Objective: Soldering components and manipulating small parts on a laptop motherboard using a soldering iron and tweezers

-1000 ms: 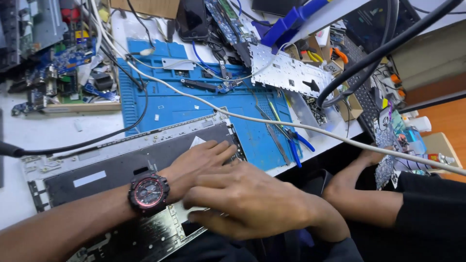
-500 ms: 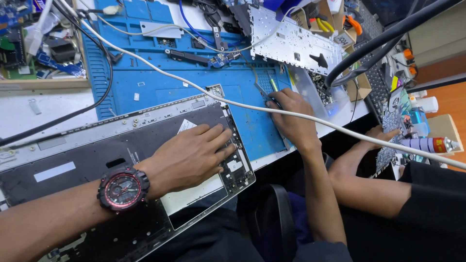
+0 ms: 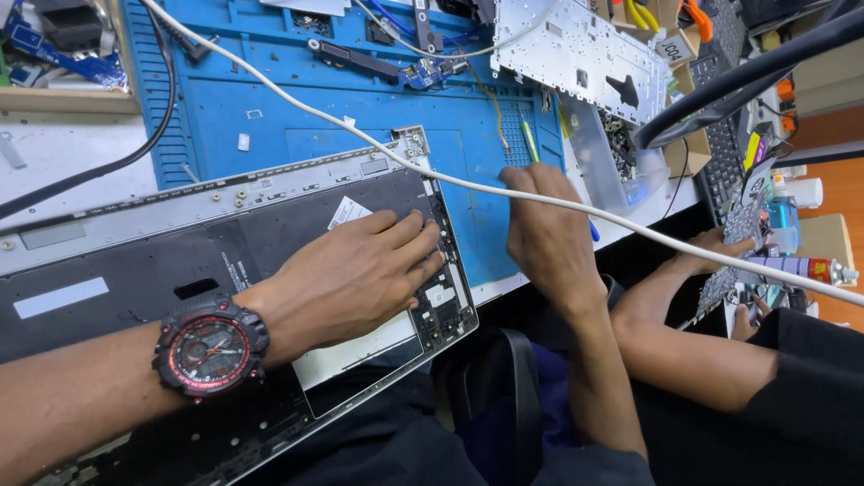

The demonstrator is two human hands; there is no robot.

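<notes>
My right grip (image 3: 549, 234) pinches the thin, light green-handled tool (image 3: 531, 144) near the surface's front edge while my left hand (image 3: 360, 270) presses flat, open, on the stiff, fragile laptop panel (image 3: 162, 243).

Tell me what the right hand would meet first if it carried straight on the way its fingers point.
The right hand points up the blue mat; first in line is probably the green-handled tool at its fingertips, then the perforated metal plate.

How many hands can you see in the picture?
3. The left hand lies flat on the laptop panel, the right hand rests on the blue mat, and another person's hand is far right; more may be hidden.
</notes>
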